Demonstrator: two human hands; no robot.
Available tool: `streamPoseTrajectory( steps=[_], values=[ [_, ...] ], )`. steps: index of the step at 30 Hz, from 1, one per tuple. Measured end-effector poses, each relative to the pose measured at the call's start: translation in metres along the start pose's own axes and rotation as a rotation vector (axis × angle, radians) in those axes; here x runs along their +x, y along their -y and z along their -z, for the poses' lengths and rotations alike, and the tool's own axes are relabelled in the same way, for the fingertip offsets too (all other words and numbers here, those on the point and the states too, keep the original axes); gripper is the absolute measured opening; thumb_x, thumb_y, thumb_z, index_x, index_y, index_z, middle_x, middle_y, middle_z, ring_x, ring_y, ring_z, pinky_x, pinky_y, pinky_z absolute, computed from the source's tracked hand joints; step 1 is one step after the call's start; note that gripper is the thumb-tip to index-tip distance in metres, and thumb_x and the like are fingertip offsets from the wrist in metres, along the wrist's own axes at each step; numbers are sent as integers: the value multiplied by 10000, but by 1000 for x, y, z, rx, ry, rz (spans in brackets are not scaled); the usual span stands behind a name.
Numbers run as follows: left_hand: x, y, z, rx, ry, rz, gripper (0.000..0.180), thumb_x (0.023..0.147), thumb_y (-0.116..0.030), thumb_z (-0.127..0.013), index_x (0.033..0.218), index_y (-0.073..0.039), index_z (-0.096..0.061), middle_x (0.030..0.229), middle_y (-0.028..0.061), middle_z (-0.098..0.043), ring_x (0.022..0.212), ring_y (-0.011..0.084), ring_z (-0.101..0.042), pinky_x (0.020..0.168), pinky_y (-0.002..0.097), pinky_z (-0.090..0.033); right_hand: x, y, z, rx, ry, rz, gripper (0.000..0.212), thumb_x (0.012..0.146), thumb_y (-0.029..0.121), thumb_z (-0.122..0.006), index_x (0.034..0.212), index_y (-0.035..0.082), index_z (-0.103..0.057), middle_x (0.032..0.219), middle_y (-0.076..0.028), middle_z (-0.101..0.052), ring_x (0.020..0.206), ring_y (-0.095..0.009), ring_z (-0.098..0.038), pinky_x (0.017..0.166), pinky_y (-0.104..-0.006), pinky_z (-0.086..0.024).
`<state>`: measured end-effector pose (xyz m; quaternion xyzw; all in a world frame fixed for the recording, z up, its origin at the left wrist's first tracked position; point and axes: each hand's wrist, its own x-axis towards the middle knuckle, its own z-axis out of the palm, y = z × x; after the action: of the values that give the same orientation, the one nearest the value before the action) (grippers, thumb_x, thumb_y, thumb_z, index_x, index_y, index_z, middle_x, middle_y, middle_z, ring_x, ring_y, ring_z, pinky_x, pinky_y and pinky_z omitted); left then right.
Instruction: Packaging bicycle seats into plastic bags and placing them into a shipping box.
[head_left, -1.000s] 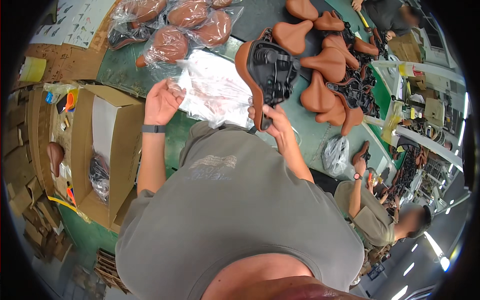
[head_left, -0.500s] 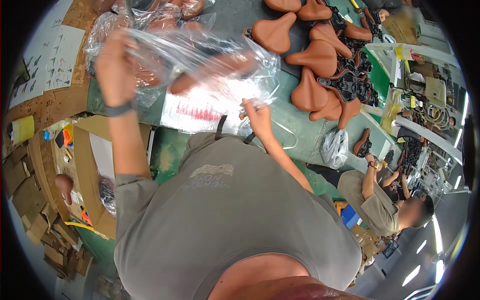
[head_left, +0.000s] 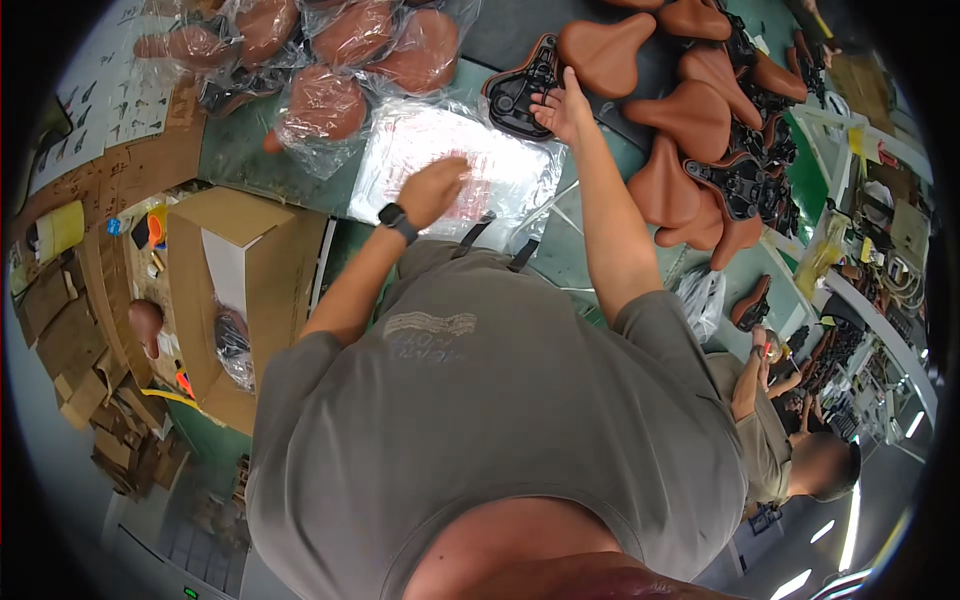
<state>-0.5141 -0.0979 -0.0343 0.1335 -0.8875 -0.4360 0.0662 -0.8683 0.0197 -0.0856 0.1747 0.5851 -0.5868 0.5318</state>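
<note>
My left hand (head_left: 437,190) is low over a stack of clear plastic bags (head_left: 385,185) with red print, fingers pointing right and nothing visible in them. Its fingertips are slightly blurred, and I cannot tell whether they touch the top bag. Farther right, my right hand (head_left: 567,108) is open, palm partly up and fingers apart. Those fingers are at the edge of a brown bicycle saddle lying upside down, its black underside (head_left: 515,100) showing. Just beyond the hand sits another brown saddle (head_left: 608,52), top side up. Several saddles in clear bags, among them a bagged saddle (head_left: 325,105), lie beyond the stack.
Unbagged brown saddles (head_left: 685,115) crowd the table's right side. A cardboard box (head_left: 255,270) stands at the left, a bagged dark item inside. A crumpled plastic bag (head_left: 703,300) hangs by the right table edge. A co-worker (head_left: 770,430) handles a saddle at the right.
The bagged saddle held between my hands has left them; the bagged group lies at the far left. My left hand came right to the bag stack, while my right reached out to the upside-down saddle.
</note>
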Motion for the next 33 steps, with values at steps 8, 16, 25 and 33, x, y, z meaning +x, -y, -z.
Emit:
streamPoseTrajectory(
  steps=[8,16,25,33],
  values=[
    [-51,86,-71,606,93,262,894,922,-426,-832,1707,-244,-444,1827,181,-252,1686,391,-236,1305,672,-263,-171,-138,123,120,-5,210,1013,1024,910,-346,1568,78,-536,1388,-132,-687,1218,-297,-702,1014,-467,-576],
    [-41,46,-119,240,148,183,338,913,-318,-859,1149,-95,-765,1215,130,-681,1183,355,-639,1006,463,-550,-271,-344,230,-857,-714,472,1248,755,407,-1002,1675,-15,-272,1487,-250,-618,1327,-372,-661,1093,-471,-556],
    [-60,22,-62,28,-118,284,292,1100,-295,-645,1073,-47,-796,1068,176,-785,996,390,-743,866,474,-578,-351,-279,155,34,-125,235,1040,898,242,-868,1712,-7,-271,1433,-256,-682,1148,-391,-751,996,-451,-610],
    [-89,-98,-38,-354,70,186,240,1116,-189,-610,1153,11,-738,1021,182,-796,980,319,-779,874,446,-605,-329,-190,-18,97,492,42,582,967,16,-787,1483,13,-518,1217,-174,-725,1028,-332,-786,871,-474,-692]
  ],
)
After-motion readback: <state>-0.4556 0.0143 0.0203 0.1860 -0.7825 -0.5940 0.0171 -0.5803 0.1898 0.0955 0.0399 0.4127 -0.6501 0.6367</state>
